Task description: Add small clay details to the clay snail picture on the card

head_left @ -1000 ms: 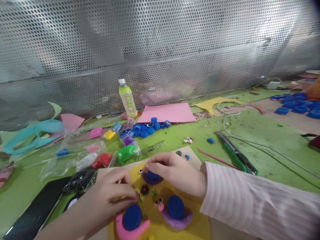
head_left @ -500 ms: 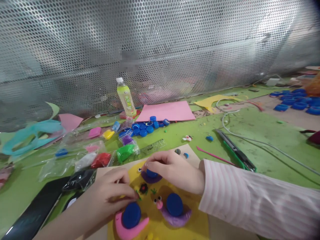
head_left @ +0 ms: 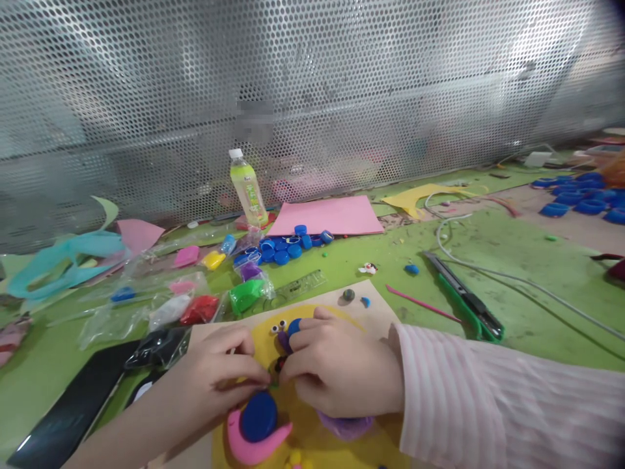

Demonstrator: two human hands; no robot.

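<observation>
- Slab of glossy black material (head_left: pixel 73 404), flat and oblong, lies left of the round yellow disc (head_left: pixel 299 412).
- Left hand (head_left: pixel 222 368) reaches over the disc's left edge, fingers bent and tips drawn close together; whether they pinch anything, I cannot tell.
- Curved pink clay crescent (head_left: pixel 256 451) cradles a round blue plastic cap (head_left: pixel 259 417) on the disc's left part.
- Small dark flower with a red centre (head_left: pixel 280 363), partly hidden, sits on the disc left of its middle, between both sets of fingertips: just right of the left hand's and slightly beyond them, directly left of the right hand's, which look nearer and overlap its edge. Contact is unclear, and no long axis shows.
- Deep purple clay body (head_left: pixel 282 341) with two round eyes (head_left: pixel 282 324) lies on the disc's far part.
- Right hand (head_left: pixel 336 368) covers the disc's right half, fingers curled and side by side; I cannot tell if they clamp anything.
- Light purple clay crescent (head_left: pixel 344 426) shows below it, on the disc's near right part.
- Slim pink stick (head_left: pixel 422 303) and green-handled cutter (head_left: pixel 469 299) lie right of the disc.
</observation>
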